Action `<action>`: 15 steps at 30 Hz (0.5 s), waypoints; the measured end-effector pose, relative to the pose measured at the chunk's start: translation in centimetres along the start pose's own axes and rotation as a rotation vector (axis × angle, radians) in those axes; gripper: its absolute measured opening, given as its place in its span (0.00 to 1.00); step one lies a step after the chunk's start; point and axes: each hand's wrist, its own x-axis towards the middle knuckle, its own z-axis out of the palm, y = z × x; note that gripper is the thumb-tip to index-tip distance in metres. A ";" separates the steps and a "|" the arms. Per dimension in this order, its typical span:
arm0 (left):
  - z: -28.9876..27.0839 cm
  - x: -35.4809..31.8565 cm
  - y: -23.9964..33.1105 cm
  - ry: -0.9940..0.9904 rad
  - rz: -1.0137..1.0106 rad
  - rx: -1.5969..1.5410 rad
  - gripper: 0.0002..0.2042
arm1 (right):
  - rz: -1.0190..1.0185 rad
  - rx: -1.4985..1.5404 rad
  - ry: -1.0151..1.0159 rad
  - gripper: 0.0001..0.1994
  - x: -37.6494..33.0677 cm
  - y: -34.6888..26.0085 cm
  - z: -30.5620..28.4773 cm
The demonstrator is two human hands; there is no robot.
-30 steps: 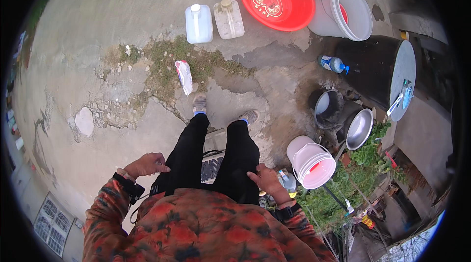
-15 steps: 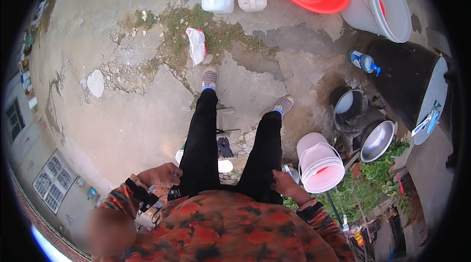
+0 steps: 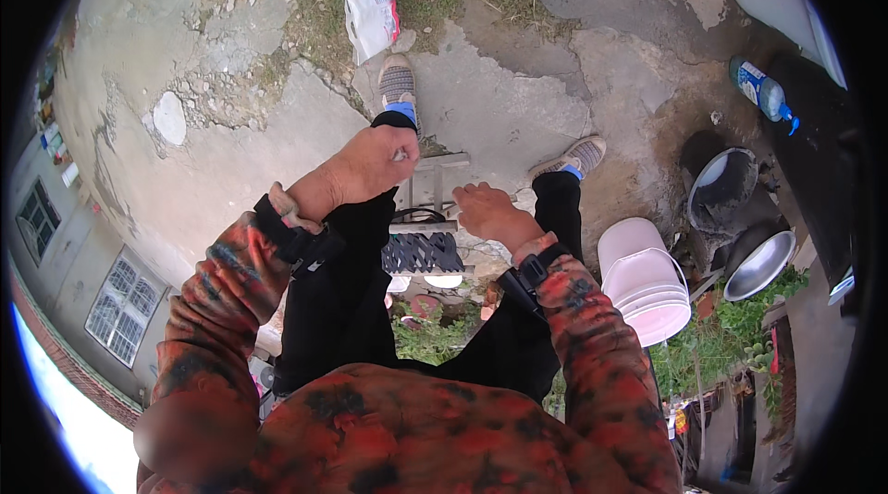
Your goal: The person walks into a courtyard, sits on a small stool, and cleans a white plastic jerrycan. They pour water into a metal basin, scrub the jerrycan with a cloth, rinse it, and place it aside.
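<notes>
- My left hand [image 3: 370,168] curls loosely above one leg [image 3: 328,300]; I can't tell if it's empty.
- Woven stool [image 3: 423,254] between my legs: probably light, springy-seated, stiff-framed; best held by its rails [image 3: 444,161].
- My right hand [image 3: 495,215], partly spread, looks empty beside it.

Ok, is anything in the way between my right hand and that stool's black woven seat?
Nothing visible. Your right hand is near the far right corner of the black woven seat, though their height difference can't be judged here.
</notes>
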 end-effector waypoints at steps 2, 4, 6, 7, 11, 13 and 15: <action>1.9 2.6 -0.8 0.089 -0.038 -0.232 0.04 | -0.057 -0.029 -0.025 0.16 3.2 -1.7 3.9; 3.3 4.2 -1.7 0.110 -0.013 -0.248 0.04 | -0.003 -0.023 -0.119 0.20 5.5 -2.9 7.5; 4.2 5.1 -2.7 0.087 -0.045 -0.232 0.05 | 0.082 -0.174 -0.093 0.22 5.7 -4.7 11.5; 4.1 5.5 -3.2 0.086 -0.072 -0.282 0.05 | 0.092 -0.232 -0.036 0.18 5.7 -4.8 12.8; 3.4 6.6 -4.6 0.135 -0.136 -0.345 0.05 | -0.016 0.011 -0.122 0.15 5.2 -1.6 14.3; 2.8 6.9 -5.0 0.166 -0.108 -0.355 0.06 | 0.012 0.105 -0.289 0.17 4.6 0.5 13.3; 2.1 7.0 -5.4 0.188 -0.061 -0.393 0.06 | 0.032 0.056 -0.385 0.19 3.8 1.5 12.1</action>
